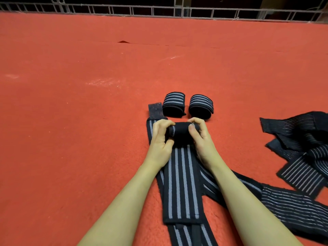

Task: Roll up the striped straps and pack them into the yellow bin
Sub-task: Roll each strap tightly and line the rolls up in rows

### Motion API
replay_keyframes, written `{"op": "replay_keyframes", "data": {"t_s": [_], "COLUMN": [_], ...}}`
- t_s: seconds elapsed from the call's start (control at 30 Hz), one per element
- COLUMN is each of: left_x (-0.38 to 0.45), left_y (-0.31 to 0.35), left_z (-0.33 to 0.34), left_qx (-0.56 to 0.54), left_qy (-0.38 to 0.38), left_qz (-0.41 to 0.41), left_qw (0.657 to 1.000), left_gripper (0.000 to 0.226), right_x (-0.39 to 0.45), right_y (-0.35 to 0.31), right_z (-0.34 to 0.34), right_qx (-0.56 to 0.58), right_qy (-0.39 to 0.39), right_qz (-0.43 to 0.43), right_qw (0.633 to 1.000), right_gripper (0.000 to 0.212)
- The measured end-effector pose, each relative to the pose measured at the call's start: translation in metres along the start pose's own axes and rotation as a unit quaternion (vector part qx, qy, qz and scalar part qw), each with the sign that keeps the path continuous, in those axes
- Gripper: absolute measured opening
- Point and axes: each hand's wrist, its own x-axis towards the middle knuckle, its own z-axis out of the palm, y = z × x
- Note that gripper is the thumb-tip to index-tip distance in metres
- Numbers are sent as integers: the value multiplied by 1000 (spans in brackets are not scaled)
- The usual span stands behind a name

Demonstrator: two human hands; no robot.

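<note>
A black strap with grey stripes (181,181) lies flat on the red carpet, running from the bottom edge up to my hands. Its far end is wound into a small roll (182,134). My left hand (160,141) grips the roll's left end and my right hand (201,137) grips its right end. Just beyond the hands stand two finished rolls, one on the left (174,104) and one on the right (201,106). Another flat strap (155,112) shows left of my left hand, partly hidden under it. No yellow bin is in view.
A loose heap of unrolled striped straps (301,151) lies at the right, reaching down to the lower right corner. The red carpet (88,103) stretches far ahead and left. A white metal railing (159,11) runs along the far edge.
</note>
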Motion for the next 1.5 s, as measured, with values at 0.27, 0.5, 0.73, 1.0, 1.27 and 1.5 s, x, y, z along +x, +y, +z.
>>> {"op": "replay_keyframes", "data": {"t_s": [0.27,0.5,0.73,1.0,1.27,1.5], "left_x": [0,-1,0,1,3,-4], "left_y": [2,4,-7,-2,-5,-7], "left_z": [-1,3,1,-3,-9,-13], "left_qx": [-68,14,-27,-58,-192,-229], "left_qy": [-36,-19,12,51,15,-13], "left_qz": [-112,-95,-125,-49,-64,-91], "left_qw": [991,995,992,996,979,969], "left_gripper": [61,64,68,43,47,48], "right_x": [-8,-11,-10,-5,0,-1], "right_y": [-5,-1,-4,1,-4,-2], "right_z": [4,6,4,4,6,1], "right_qx": [-88,-152,-97,-89,-32,-33], "right_qy": [6,-46,-60,-47,-19,-8], "right_qz": [-37,-13,-58,-25,79,43], "right_qw": [995,987,992,995,996,998], "right_gripper": [49,79,69,73,37,37]}}
